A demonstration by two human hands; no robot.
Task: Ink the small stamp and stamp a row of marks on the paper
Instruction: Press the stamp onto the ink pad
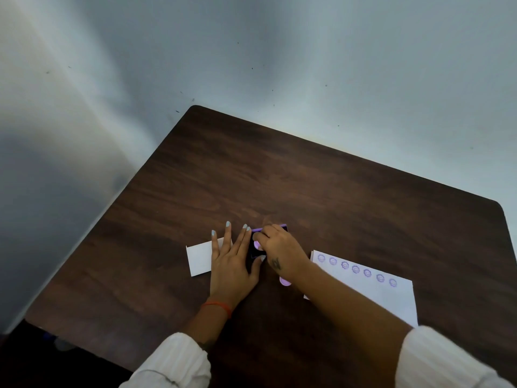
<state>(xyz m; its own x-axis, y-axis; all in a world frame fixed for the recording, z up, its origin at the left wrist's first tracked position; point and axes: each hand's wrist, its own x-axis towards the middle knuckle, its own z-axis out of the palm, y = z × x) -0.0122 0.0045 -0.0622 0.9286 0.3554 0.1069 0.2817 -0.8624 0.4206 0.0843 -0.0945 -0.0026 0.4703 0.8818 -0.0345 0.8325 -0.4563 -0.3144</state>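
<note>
A small dark ink pad [253, 255] with a purple rim lies open on the brown table [307, 177]. My right hand [282, 256] pinches the small lilac stamp [256, 243] and holds it down on the pad. My left hand [229, 264] lies flat beside the pad, with its fingers along the pad's left edge and its thumb on the near edge. To the right lies the white paper [377, 295], partly under my right forearm. A row of several round purple marks [355, 269] runs along its far edge.
A small white card or box [199, 257] lies under the fingers of my left hand. A lilac rounded piece [284, 281] peeks out from under my right wrist. A pale wall stands behind the table's far and left edges.
</note>
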